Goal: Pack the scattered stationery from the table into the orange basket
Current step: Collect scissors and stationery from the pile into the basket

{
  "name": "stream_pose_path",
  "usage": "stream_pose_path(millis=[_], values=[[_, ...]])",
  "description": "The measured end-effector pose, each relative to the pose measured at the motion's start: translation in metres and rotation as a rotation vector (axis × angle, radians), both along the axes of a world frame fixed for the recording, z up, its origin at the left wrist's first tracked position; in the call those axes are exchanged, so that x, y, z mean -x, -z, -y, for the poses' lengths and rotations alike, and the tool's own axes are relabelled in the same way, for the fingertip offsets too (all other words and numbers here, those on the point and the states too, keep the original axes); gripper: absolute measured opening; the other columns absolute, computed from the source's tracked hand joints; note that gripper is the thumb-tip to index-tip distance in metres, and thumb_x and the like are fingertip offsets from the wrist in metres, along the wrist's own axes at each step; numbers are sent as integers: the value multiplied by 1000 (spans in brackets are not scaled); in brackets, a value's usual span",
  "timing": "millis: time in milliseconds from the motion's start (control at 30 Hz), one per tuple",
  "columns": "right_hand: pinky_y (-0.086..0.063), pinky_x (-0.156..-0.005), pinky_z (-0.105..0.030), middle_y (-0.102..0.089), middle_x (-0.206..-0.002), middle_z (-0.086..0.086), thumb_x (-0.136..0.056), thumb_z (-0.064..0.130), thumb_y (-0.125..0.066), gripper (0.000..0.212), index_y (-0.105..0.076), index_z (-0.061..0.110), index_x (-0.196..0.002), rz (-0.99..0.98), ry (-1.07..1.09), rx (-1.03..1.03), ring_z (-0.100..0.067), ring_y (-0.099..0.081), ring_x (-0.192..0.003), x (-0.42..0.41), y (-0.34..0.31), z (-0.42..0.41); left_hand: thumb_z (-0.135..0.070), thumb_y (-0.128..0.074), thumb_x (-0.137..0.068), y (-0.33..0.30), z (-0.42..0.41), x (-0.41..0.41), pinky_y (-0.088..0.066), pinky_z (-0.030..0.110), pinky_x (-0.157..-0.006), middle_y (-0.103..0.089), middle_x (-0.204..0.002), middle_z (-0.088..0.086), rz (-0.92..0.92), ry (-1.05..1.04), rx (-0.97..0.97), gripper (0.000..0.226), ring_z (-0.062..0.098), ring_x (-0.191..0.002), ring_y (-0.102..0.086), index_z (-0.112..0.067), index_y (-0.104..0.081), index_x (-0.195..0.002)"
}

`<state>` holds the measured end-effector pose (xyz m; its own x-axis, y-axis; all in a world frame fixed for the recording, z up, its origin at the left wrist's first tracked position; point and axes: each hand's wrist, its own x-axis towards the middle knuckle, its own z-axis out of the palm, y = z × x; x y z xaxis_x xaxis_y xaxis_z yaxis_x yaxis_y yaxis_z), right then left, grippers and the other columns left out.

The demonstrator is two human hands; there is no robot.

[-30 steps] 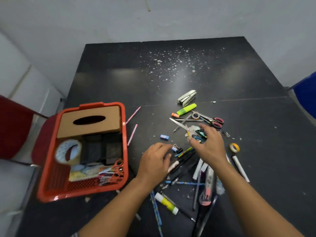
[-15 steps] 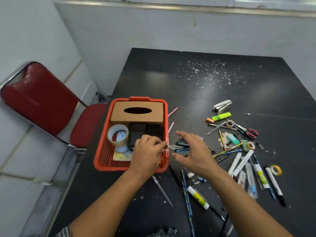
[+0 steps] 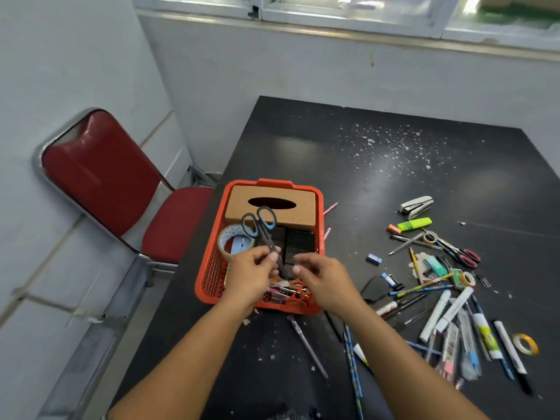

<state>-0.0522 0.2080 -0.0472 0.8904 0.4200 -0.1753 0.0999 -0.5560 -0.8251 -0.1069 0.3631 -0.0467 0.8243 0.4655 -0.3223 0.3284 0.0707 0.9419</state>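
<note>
Pinching black-and-blue scissors (image 3: pixel 263 234) over the orange basket (image 3: pixel 212 268), left-hand fingers (image 3: pixel 274 257) hover above the speckled black tabletop (image 3: pixel 394 177); right-hand fingers (image 3: pixel 298 269) loosely curled, red chair (image 3: pixel 121 192) beside.

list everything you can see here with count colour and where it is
basket: 1, orange, table's left edge
tissue box: 1, tan, far end of basket
tape roll: 1, clear, inside basket, left
black-handled scissors: 1, black and blue, held over basket
stapler: 1, white, right of basket
highlighter: 1, green, near stapler
red-handled scissors: 1, red handles, in the pile
yellow tape: 1, yellow, far right
pens and markers: many, mixed colours, right of basket
table: 1, black
chair: 1, red, left
left hand: pinches black-handled scissors' blades
right hand: fingers loosely curled, holds nothing
</note>
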Motion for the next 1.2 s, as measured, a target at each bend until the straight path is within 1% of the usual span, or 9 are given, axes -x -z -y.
stream_pose_path(millis=[100,233,300,400,467,533,667,900,1200], values=[[-54,-82,-24,-73,-93,10,-90,25,-69,19,-71,24,-108,-58,-39,-26,0,-66,-87,2,5,-13,-7,-59,-96,-1,-2,0,-57,24,-74,-74,-97,0,19,-54,172,18,12,-79,-69,-17,-73,-93],[-46,-63,-14,-71,-80,7,-91,23,-67,6,-73,24,-92,-84,-66,-43,0,-61,-70,3,5,-24,-8,-61,-94,0,-7,3,-56,23,-71,-75,-92,3,2,-63,216,14,12,-75,-69,-12,-74,-90],[-45,-62,-17,-69,-78,6,-91,22,-66,7,-72,24,-88,-68,-38,0,-4,-60,-70,0,7,-27,-18,-66,-93,3,-15,9,-55,22,-66,-74,-82,3,-52,-85,75,10,10,-72,-68,-15,-75,-92],[-50,-63,-25,-71,-81,2,-91,25,-67,7,-73,24,-87,-74,-55,144,-16,-65,-76,-11,9,-22,-30,-65,-89,7,-35,25,-47,25,-60,-69,-72,-9,-124,-179,-444,12,8,-70,-63,-26,-72,-80],[-48,-58,-22,-70,-83,3,-92,27,-66,9,-73,23,-90,-91,-162,287,-16,-65,-74,-17,11,-20,-27,-63,-88,12,-49,37,-46,27,-62,-66,-76,-10,-106,-253,-610,8,8,-73,-61,-26,-68,-82],[-51,-69,-25,-70,-91,6,-92,29,-65,10,-74,24,-93,-55,-280,429,-17,-65,-85,-22,14,-22,-21,-62,-88,24,-63,44,-49,32,-70,-62,-90,-8,-117,-291,-719,8,13,-82,-60,-23,-67,-95],[-52,-82,-32,-70,-107,1,-92,28,-63,15,-75,24,-99,51,-447,664,-22,-63,-98,-23,20,-41,-16,-61,-87,43,-79,51,-53,40,-82,-57,-108,0,-206,-286,-749,25,20,-96,-59,-22,-67,-110],[-52,-92,-35,-71,-109,-1,-86,34,-71,20,-76,22,-101,-2,-477,704,-24,-63,-104,-15,47,-66,-9,-61,-87,53,-78,57,-52,35,-80,-60,-112,2,-228,-251,-759,29,20,-95,-61,-22,-69,-112],[-54,-75,-33,-73,-96,-3,-88,27,-61,18,-76,23,-96,91,-333,605,-26,-66,-91,-9,52,-60,-12,-70,-79,52,-58,51,-43,45,-85,-61,-106,2,-173,-181,-974,36,29,-105,-51,-19,-69,-114]])
